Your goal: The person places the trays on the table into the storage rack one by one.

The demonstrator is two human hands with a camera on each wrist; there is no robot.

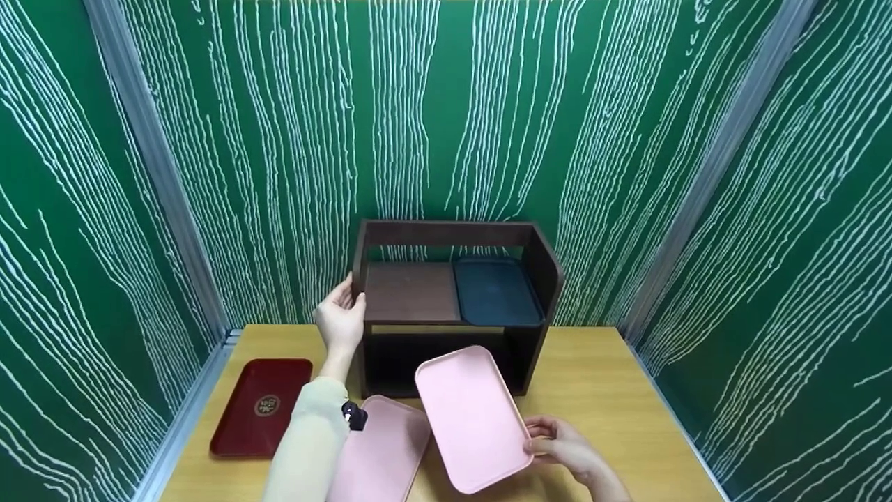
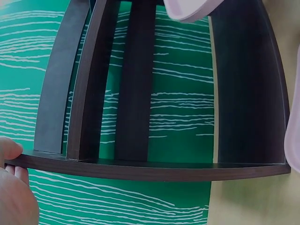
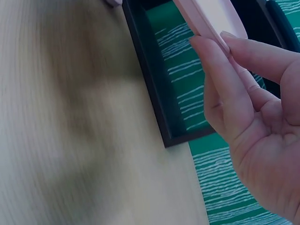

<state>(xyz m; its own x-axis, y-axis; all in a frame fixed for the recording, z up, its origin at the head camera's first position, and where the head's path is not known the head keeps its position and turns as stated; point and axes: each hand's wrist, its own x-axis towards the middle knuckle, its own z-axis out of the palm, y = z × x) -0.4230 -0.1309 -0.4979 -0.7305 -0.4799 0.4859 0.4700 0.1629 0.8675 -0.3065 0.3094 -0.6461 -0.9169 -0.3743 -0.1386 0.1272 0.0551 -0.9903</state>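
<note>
Closest to you, your right grip (image 1: 568,450) pinches the near right corner of the pink tray (image 1: 474,422), which is tilted in the air before the rack (image 1: 449,231). Beside it, partly behind your left sleeve (image 1: 310,436), the second pink tray (image 1: 383,446) lies on the counter (image 1: 592,376), with the red tray (image 1: 261,418) farther left. Beyond, your left grip (image 1: 340,322) is clamped on the rack's left side panel, apparently steadying it. On the upper shelf (image 1: 411,289), the dark tray (image 1: 498,293) fills the right part. You seem to be midway through bringing the pink tray to the rack. Your next move calls for levelling it and clearing the front edge; which level it suits, I cannot tell.
</note>
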